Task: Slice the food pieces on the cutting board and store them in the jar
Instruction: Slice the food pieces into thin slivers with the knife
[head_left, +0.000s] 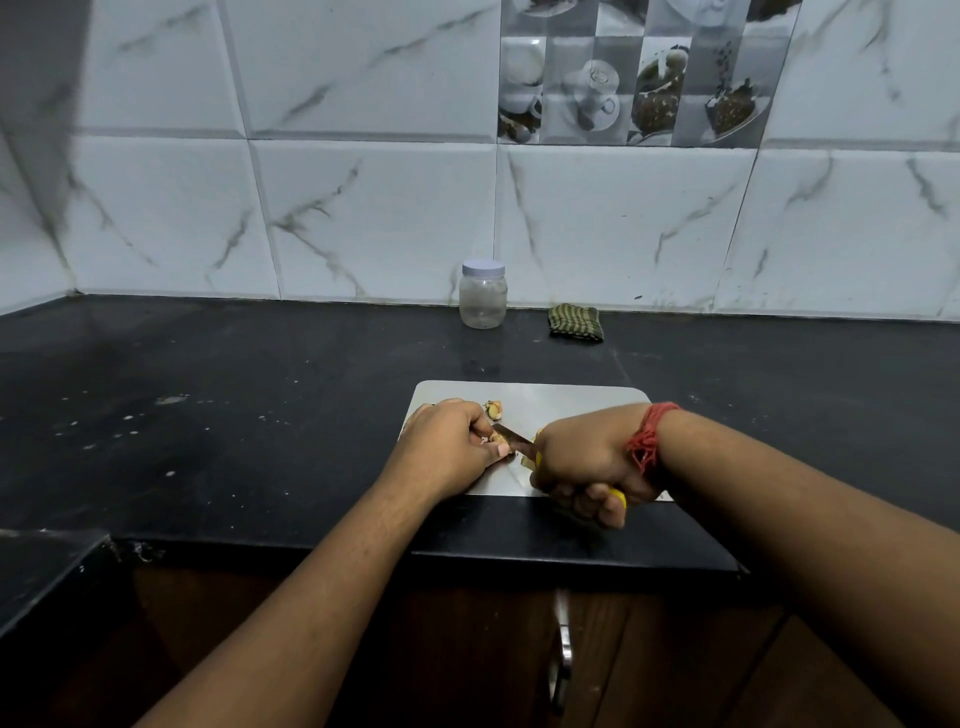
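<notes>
A shiny metal cutting board (571, 400) lies on the black counter near its front edge. My left hand (447, 447) pinches a small tan food piece (500, 440) down on the board. My right hand (587, 467) grips a yellow-handled knife (511, 439), its blade resting against that piece next to my left fingertips. Another small food piece (493, 409) lies loose on the board just behind my left hand. A clear plastic jar (483, 296) with a white lid on it stands at the back by the wall.
A folded green striped cloth (576, 323) lies right of the jar by the tiled wall. The black counter (208, 395) stretches left with pale specks on it. Below the counter's front edge are brown cabinet doors with a metal handle (563, 649).
</notes>
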